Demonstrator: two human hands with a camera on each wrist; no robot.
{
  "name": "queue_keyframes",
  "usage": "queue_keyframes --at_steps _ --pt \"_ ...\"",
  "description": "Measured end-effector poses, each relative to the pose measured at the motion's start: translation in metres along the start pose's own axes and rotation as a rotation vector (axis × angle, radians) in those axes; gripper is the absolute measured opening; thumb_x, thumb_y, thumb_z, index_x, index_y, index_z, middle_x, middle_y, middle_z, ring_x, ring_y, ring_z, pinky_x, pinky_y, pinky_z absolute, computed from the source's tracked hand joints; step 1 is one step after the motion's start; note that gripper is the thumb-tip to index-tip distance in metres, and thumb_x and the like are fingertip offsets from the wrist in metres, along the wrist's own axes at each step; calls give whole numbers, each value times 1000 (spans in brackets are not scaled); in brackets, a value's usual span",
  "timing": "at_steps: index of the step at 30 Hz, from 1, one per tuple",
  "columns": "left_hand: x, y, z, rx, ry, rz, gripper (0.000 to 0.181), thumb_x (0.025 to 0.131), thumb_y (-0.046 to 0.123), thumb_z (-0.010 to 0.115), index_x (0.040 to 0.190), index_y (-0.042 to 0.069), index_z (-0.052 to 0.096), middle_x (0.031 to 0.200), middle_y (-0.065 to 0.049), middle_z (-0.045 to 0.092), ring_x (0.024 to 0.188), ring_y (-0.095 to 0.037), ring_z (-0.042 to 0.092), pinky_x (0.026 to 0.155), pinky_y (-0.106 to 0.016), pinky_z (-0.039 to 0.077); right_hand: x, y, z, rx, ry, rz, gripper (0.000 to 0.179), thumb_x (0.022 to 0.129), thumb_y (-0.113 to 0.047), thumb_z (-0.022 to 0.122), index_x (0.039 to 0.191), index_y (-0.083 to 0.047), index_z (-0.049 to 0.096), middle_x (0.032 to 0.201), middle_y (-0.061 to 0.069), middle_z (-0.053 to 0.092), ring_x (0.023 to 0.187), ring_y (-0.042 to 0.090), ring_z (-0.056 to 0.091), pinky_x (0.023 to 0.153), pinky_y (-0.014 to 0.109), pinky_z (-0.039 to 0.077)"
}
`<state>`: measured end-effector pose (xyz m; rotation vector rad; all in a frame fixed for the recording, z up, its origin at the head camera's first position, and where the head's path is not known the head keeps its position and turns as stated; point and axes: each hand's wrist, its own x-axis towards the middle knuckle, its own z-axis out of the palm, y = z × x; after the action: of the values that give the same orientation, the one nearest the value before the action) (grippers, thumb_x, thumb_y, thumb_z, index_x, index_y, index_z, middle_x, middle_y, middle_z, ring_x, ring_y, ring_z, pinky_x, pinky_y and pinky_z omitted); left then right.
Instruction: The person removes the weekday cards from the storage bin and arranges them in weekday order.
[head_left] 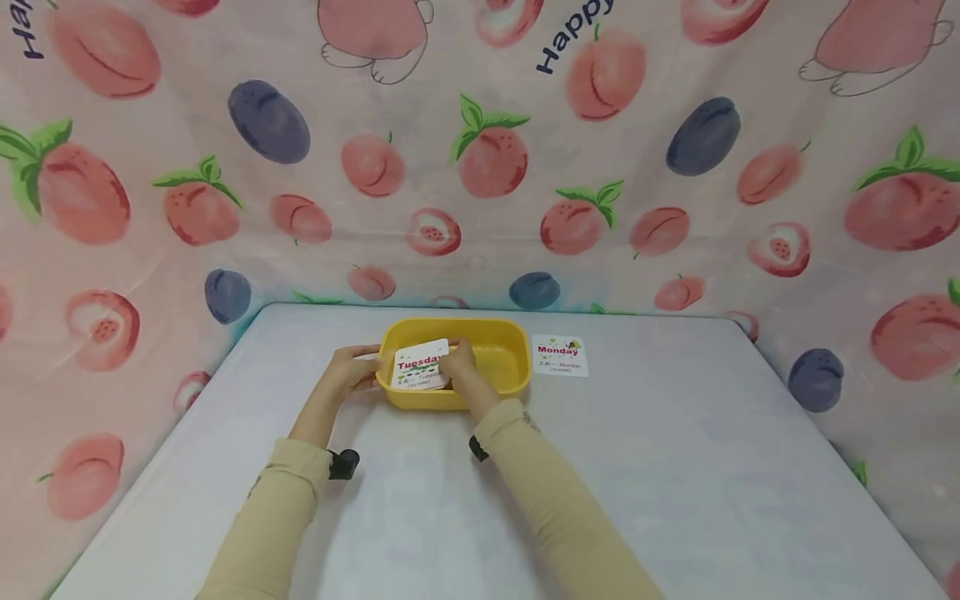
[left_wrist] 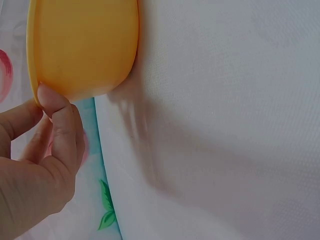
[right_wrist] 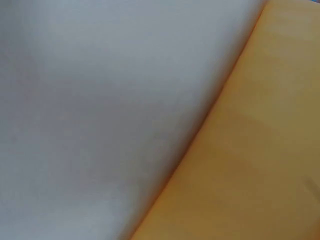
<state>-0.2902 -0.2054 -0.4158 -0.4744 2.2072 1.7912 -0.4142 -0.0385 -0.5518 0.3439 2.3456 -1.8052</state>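
Note:
A yellow plastic basin stands toward the back of the white table. My left hand pinches its left rim; the left wrist view has thumb and fingers of that hand on the rim's edge. Reaching over the front wall, my right hand holds a white card printed "Tuesday" by its right edge, with the card tilted inside the basin's left half. The right wrist view contains only the basin's yellow outer wall and white tabletop; the hand is hidden there.
A white card printed "Monday" lies flat on the table, just right of the basin. Behind the table hangs a pink cloth patterned with peaches and plums, which also runs down both sides.

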Motion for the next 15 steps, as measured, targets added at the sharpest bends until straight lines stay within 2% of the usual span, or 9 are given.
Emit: queue_keyframes --at_steps 1,4,5,8,11,13,15 --pt "0 0 0 2 -4 2 48 95 4 51 141 0 40 117 -21 53 68 -8 56 59 -16 52 2 2 1 -24 29 -27 57 72 16 55 121 -10 45 99 15 53 76 26 55 55 31 52" --pt "0 0 0 -3 -5 -1 48 94 3 51 141 0 40 117 -22 54 67 -8 56 59 -16 52 8 6 1 -68 22 -25 57 76 13 57 126 -13 46 106 14 55 86 26 53 64 31 52" --pt "0 0 -1 -3 -5 -1 48 94 3 51 141 -1 40 116 -21 54 67 -8 56 58 -16 52 14 10 4 -77 43 -24 55 76 13 57 124 -12 47 105 14 55 86 26 53 63 30 51" --pt "0 0 -1 -2 -3 0 48 94 3 52 141 0 40 113 -20 55 67 -8 57 58 -16 51 30 18 6 -122 71 -2 44 78 7 59 119 -8 51 103 12 57 87 25 55 68 30 52" --pt "-1 2 0 -5 1 6 48 94 3 52 140 -1 41 112 -20 55 68 -8 57 59 -17 52 40 22 6 -175 122 0 30 78 1 60 107 -4 56 95 10 58 82 23 55 67 29 52" --pt "-2 3 0 -3 7 5 47 94 3 52 140 -1 41 112 -20 55 68 -8 57 59 -17 52 33 17 2 -223 129 -20 22 80 -4 60 103 -3 57 92 11 59 81 23 56 68 29 52" --pt "-2 4 1 3 16 1 47 94 3 52 140 -1 41 114 -21 55 68 -9 57 59 -17 52 4 -4 -9 -252 112 -1 22 83 -5 59 104 -1 58 96 12 60 86 25 57 75 30 52"
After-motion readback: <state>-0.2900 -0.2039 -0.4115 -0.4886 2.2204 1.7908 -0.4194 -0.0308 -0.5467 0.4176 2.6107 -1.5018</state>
